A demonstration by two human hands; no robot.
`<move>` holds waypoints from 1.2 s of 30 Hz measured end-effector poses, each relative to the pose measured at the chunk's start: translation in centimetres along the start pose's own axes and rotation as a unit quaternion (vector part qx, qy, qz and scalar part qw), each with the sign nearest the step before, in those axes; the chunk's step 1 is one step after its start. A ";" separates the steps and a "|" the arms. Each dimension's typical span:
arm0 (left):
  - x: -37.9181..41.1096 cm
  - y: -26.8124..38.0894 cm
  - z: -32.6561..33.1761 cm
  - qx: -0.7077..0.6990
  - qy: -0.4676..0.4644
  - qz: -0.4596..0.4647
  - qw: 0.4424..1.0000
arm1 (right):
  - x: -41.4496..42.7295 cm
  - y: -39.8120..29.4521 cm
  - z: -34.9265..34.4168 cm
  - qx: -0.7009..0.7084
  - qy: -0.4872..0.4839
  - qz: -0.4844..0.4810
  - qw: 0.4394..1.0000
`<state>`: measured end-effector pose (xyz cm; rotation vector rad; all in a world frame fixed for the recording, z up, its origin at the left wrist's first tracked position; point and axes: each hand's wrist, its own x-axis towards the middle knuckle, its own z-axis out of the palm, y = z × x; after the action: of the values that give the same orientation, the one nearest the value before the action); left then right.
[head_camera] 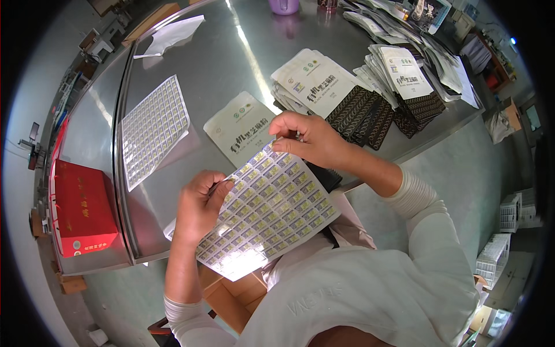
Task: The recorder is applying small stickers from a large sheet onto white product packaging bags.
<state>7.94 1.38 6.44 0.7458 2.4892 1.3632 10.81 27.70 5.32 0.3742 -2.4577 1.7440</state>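
Note:
A glossy sheet of small printed stickers is tilted in front of my body, with bright glare on its lower part. My left hand pinches its upper left edge between thumb and fingers. At the top corner, my right hand has thumb and curled index finger on the sheet's edge; whether a single sticker is between them is too small to tell. Just beyond the sheet a flat white printed pouch lies on the metal table, partly covered by the sheet and my right hand.
Piles of pouches with black patterned lower parts, a nearer pile and a farther pile, lie to the right. Another sticker sheet rests at left, near a red box. A purple container stands at the back. An open cardboard box sits below.

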 end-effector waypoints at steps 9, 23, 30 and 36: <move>2.9 -4.2 0.7 -0.037 -0.061 -0.036 0.997 | 2.3 3.3 0.5 -0.083 0.067 -0.118 0.987; 3.8 -5.6 1.9 0.140 -0.076 0.106 0.982 | 12.3 4.7 6.2 -0.165 -0.127 0.126 0.970; 4.0 -5.7 1.4 0.136 -0.095 0.086 0.982 | 13.1 4.9 6.6 -0.204 -0.154 0.165 0.953; 3.9 -5.9 1.4 0.133 -0.088 0.095 0.983 | 13.4 5.0 7.1 -0.235 -0.156 0.176 0.943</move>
<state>3.28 1.80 0.97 1.1346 2.5375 0.9736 -2.97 20.74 1.42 0.1788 -3.2241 1.1857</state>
